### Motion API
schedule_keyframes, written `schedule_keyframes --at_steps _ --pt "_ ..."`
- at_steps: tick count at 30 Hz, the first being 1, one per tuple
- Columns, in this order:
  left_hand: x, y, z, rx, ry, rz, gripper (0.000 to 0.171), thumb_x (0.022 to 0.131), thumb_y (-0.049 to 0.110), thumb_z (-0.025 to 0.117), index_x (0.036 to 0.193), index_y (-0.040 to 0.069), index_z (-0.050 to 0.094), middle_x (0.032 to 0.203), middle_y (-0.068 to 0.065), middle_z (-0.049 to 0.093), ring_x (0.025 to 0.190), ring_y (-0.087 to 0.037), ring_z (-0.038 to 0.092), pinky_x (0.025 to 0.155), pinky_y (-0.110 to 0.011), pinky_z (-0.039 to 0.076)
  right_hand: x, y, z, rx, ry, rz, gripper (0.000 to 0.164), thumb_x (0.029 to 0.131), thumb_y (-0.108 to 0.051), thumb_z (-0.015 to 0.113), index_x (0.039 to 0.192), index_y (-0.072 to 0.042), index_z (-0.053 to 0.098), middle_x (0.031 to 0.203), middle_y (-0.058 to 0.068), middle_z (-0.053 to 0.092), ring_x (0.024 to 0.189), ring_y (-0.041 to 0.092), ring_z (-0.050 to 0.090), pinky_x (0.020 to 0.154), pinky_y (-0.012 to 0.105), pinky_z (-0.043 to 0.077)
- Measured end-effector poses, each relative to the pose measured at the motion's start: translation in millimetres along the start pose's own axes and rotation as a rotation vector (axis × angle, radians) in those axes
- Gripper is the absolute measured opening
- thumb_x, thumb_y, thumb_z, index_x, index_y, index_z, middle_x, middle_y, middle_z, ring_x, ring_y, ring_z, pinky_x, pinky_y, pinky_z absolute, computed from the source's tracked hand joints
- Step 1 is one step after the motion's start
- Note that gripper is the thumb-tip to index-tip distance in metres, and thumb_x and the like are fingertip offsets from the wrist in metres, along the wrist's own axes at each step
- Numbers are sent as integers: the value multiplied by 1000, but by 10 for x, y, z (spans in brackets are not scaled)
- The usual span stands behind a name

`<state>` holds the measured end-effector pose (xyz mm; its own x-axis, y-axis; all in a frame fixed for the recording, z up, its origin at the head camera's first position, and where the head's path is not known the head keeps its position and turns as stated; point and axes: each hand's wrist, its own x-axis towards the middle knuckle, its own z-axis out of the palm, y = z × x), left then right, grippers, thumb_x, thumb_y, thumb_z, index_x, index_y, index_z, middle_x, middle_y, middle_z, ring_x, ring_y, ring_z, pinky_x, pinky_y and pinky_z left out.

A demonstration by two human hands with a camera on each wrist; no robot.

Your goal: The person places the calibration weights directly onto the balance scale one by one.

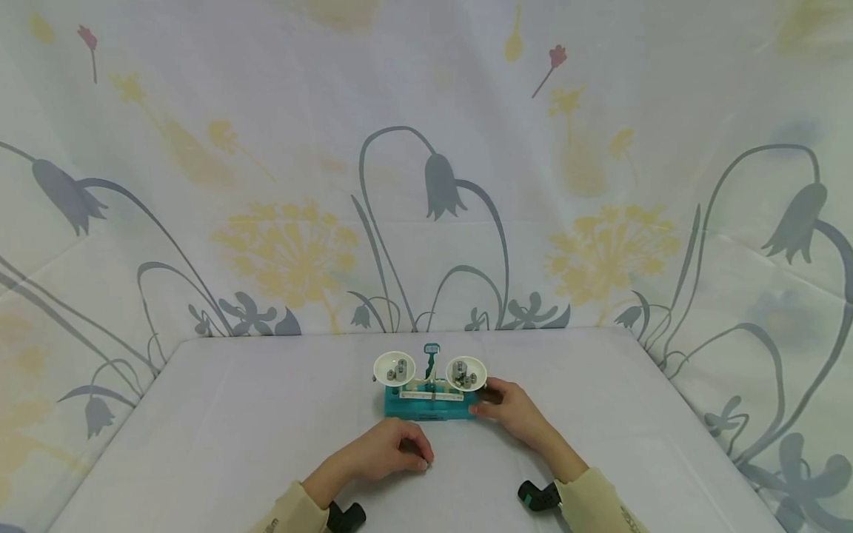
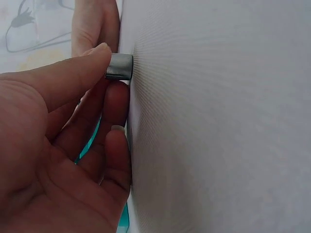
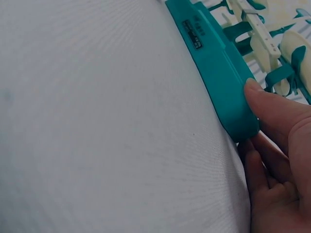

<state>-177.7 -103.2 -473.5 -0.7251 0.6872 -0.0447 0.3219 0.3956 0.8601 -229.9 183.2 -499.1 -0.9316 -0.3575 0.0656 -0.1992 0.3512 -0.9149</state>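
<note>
A teal balance scale (image 1: 429, 409) stands on the white-covered table. Its left pan (image 1: 383, 366) and right pan (image 1: 477, 367) both carry several small metal weights. In front of the scale, my left hand (image 1: 392, 448) pinches a small silvery metal weight (image 2: 120, 66) with its thumb and fingers, right at the cloth; part of the weight is hidden by the thumb. My right hand (image 1: 518, 416) grips the right end of the teal base (image 3: 221, 73), its thumb on the front edge and the other fingers behind and below, partly hidden.
White cloth (image 1: 266, 414) covers the table. Behind it hangs a flower-patterned curtain (image 1: 426, 244). Dark wrist-worn devices, one at the left wrist (image 1: 346, 517) and one at the right wrist (image 1: 538, 496), sit by the sleeves.
</note>
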Motion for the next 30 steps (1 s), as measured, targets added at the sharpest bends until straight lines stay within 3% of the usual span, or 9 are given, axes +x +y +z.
schedule_keyframes --at_steps 6,14,19,24,30 --pt "2 10 -6 -10 -4 -4 14 85 4 77 94 15 75 90 9 68 83 -5 58 76 -23 49 5 -2 0 -13 7 -3 58 86 -19 80 134 4 57 130 18 62 121 35 58 99 42 48" --pt "-4 -6 -9 3 14 -8 14 85 4 77 93 15 75 89 11 67 83 -5 58 76 -23 49 -5 -16 -14 -24 3 -19 58 87 -17 78 134 6 56 130 21 61 121 37 58 99 40 49" --pt "-17 -10 -15 -3 27 -9 13 85 6 77 94 15 75 89 11 68 83 -4 59 76 -23 50 -17 -43 -4 -26 5 -17 56 88 -13 76 135 9 54 131 23 60 122 38 57 99 45 47" --pt "-41 15 -39 -3 45 2 12 85 6 78 94 14 75 90 9 69 83 -5 59 75 -24 51 -82 -245 3 -17 6 -24 53 88 -7 75 132 13 53 129 27 59 121 43 56 99 51 45" --pt "-59 39 -72 15 69 12 11 86 8 77 94 14 75 90 11 69 85 -4 60 75 -24 51 -166 -463 -4 -14 5 -23 50 88 -6 74 130 13 55 128 28 60 120 43 56 100 51 45"
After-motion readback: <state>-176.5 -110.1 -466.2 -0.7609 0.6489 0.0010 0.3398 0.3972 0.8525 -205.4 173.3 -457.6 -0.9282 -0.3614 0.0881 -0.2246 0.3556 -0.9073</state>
